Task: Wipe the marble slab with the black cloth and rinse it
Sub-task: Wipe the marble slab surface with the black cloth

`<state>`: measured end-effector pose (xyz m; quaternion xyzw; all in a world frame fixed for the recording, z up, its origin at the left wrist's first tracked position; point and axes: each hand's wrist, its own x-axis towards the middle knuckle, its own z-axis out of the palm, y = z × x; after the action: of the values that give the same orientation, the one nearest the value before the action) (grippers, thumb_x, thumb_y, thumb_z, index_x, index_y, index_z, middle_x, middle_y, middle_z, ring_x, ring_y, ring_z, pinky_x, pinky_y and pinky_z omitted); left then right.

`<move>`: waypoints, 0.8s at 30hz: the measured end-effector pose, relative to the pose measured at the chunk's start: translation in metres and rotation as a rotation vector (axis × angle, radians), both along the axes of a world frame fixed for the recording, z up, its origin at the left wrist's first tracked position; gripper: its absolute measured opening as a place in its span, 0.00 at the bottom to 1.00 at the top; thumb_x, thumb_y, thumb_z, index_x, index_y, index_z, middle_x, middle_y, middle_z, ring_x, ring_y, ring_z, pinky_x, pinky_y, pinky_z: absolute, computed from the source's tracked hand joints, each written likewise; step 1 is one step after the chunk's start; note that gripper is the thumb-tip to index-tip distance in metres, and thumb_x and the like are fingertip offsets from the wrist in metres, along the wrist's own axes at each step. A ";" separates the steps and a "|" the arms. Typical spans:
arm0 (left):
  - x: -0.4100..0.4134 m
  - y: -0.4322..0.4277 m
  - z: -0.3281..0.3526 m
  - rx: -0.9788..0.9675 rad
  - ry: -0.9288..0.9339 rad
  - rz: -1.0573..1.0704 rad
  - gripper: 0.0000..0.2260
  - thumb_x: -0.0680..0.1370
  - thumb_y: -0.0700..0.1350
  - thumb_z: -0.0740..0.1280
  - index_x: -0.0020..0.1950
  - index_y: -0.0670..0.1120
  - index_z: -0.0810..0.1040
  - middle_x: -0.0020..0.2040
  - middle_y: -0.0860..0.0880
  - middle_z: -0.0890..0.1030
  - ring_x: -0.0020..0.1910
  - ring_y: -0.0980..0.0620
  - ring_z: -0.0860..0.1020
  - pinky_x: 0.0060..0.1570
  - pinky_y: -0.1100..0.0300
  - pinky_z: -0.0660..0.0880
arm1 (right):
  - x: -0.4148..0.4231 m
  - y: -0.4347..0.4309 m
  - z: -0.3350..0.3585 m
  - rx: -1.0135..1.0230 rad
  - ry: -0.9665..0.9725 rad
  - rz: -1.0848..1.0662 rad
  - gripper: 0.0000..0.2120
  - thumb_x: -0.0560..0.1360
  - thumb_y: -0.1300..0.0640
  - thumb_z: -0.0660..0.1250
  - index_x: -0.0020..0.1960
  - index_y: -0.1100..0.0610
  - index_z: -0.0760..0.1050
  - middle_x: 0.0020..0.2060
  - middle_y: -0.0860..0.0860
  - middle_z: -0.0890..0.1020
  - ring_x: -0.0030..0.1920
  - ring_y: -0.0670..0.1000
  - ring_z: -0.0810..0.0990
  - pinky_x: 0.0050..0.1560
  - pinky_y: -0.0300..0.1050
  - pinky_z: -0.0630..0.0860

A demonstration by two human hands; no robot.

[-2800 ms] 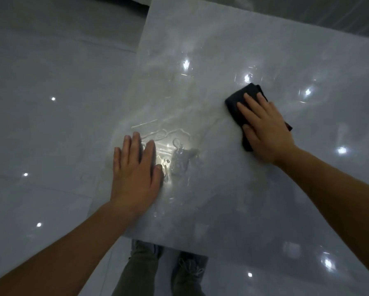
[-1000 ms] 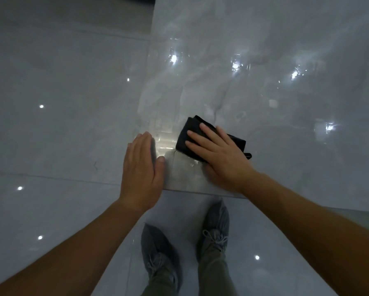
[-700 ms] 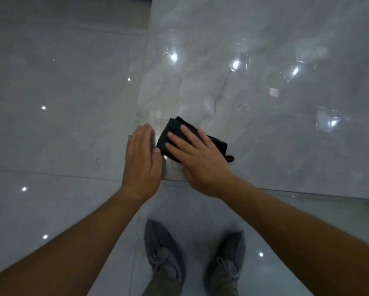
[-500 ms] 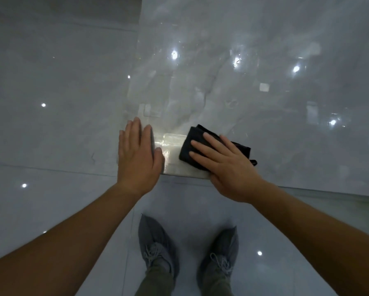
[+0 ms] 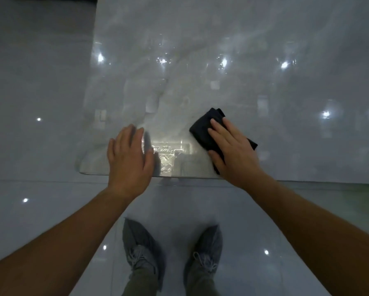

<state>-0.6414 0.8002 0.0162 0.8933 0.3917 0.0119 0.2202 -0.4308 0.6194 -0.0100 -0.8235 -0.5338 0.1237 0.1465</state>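
Pressing black cloth [image 5: 202, 130] flat-palmed right hand [image 5: 232, 150], left hand [image 5: 129, 161] spread on wet marble slab [image 5: 200, 50]

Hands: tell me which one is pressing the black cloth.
The right hand, flat atop the black cloth; the left hand rests bare on the marble slab.

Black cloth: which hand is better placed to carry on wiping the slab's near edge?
Right. The right hand lies flat on the black cloth, pressing it to the marble slab. The left hand rests bare near the slab's corner, apart from the cloth.
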 end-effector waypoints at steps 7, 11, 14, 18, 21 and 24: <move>0.055 -0.044 0.036 -0.256 -0.123 0.056 0.19 0.84 0.51 0.58 0.73 0.45 0.69 0.68 0.49 0.72 0.69 0.50 0.69 0.67 0.58 0.62 | 0.008 -0.001 0.009 0.139 0.143 -0.142 0.07 0.74 0.57 0.73 0.51 0.58 0.81 0.66 0.56 0.79 0.66 0.61 0.74 0.63 0.64 0.74; 0.094 -0.058 0.044 -0.512 -0.165 0.259 0.17 0.83 0.50 0.61 0.72 0.51 0.70 0.68 0.51 0.74 0.61 0.54 0.76 0.61 0.57 0.73 | 0.017 -0.005 0.024 0.097 0.337 -0.150 0.16 0.73 0.46 0.73 0.57 0.54 0.81 0.72 0.53 0.74 0.72 0.58 0.68 0.71 0.62 0.67; 0.119 -0.055 0.045 -0.529 -0.162 0.307 0.17 0.82 0.50 0.63 0.71 0.49 0.71 0.67 0.49 0.75 0.60 0.53 0.77 0.62 0.53 0.75 | 0.019 -0.019 0.035 0.120 0.403 -0.273 0.24 0.72 0.38 0.70 0.62 0.51 0.79 0.72 0.51 0.73 0.71 0.54 0.69 0.72 0.51 0.63; 0.144 -0.046 0.041 -0.484 -0.069 0.241 0.21 0.81 0.54 0.65 0.71 0.48 0.72 0.65 0.48 0.78 0.60 0.50 0.78 0.63 0.50 0.76 | 0.023 -0.032 0.037 0.059 0.376 -0.523 0.26 0.71 0.37 0.71 0.62 0.51 0.76 0.62 0.48 0.77 0.63 0.51 0.74 0.65 0.48 0.71; 0.159 -0.042 0.038 -0.457 0.016 0.177 0.18 0.79 0.56 0.67 0.65 0.48 0.76 0.56 0.51 0.81 0.54 0.51 0.80 0.57 0.53 0.77 | 0.024 -0.024 0.039 -0.024 0.377 -0.626 0.29 0.71 0.39 0.74 0.66 0.53 0.74 0.58 0.51 0.77 0.60 0.52 0.73 0.61 0.48 0.72; 0.168 -0.035 0.031 -0.485 0.085 0.133 0.12 0.77 0.56 0.71 0.48 0.48 0.81 0.43 0.52 0.82 0.44 0.51 0.81 0.48 0.52 0.79 | 0.030 -0.013 0.042 -0.095 0.450 -0.700 0.28 0.72 0.42 0.74 0.66 0.54 0.74 0.56 0.52 0.76 0.58 0.54 0.74 0.58 0.47 0.72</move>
<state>-0.4733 0.7656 0.0476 0.7863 0.4500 -0.1054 0.4101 -0.4004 0.6063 0.0325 -0.9136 -0.1702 0.2676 0.2546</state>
